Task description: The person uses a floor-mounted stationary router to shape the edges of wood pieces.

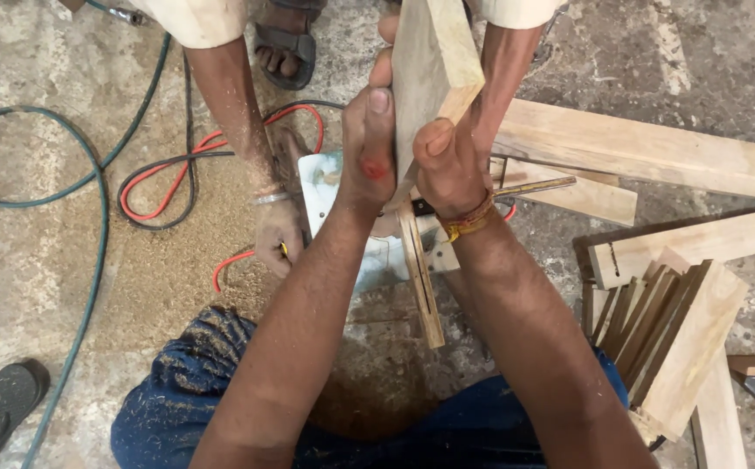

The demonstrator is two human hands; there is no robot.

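Both my hands grip one pale wooden board, held upright close to the camera. My left hand clasps its left face, thumb pointing up. My right hand, with a yellow thread band at the wrist, clamps its lower right edge. Below the board a thin wooden strip slants over a light blue power tool on the floor. Another person's hand rests beside that tool, holding something small and yellow.
A stack of cut wooden pieces lies at the right, with longer planks behind it. Red and black cables and a green hose loop over the sawdust-covered floor. The other person's sandalled foot is at the top; a black slipper is at bottom left.
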